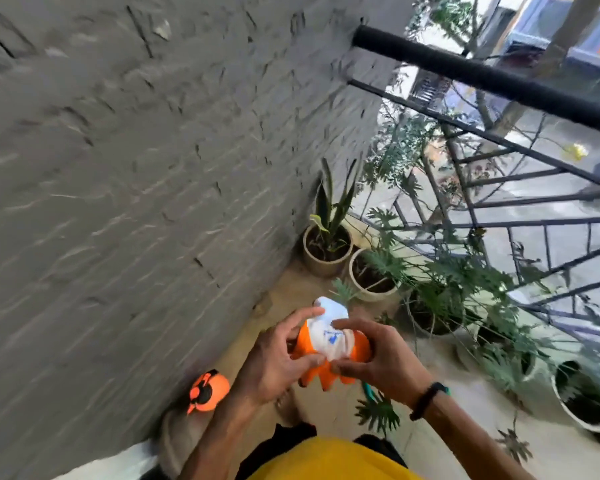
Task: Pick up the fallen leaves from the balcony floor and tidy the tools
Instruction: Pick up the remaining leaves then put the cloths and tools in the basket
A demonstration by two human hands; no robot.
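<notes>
**Gloves in hand, tidying not finished**

Person stands on balcony w/ both hands up front, holding a bunched pair of orange-and-white work gloves [329, 344]. Left hand [274, 355] curls round the left side, thumb on the white cuff, index finger lifted off. Right hand [371, 362] grips the right side, fingers wrapped over orange fabric, thumb pressed in low.

Looks like the tool-tidying step: gloves being folded or rolled together, tho frame is motion-blurred so can't tell exactly. Orange sprayer [207, 391] sits on floor by the grey wall [136, 168], below left hand. Teal-handled tool [369, 393] peeks under right wrist. Potted plants [328, 251] line the railing [499, 216]. A fallen leaf [515, 445] lies on floor [329, 410] lower right.

Next: keep both grips firm, finish bundling, set gloves w/ the sprayer; leaf needs collecting.
</notes>
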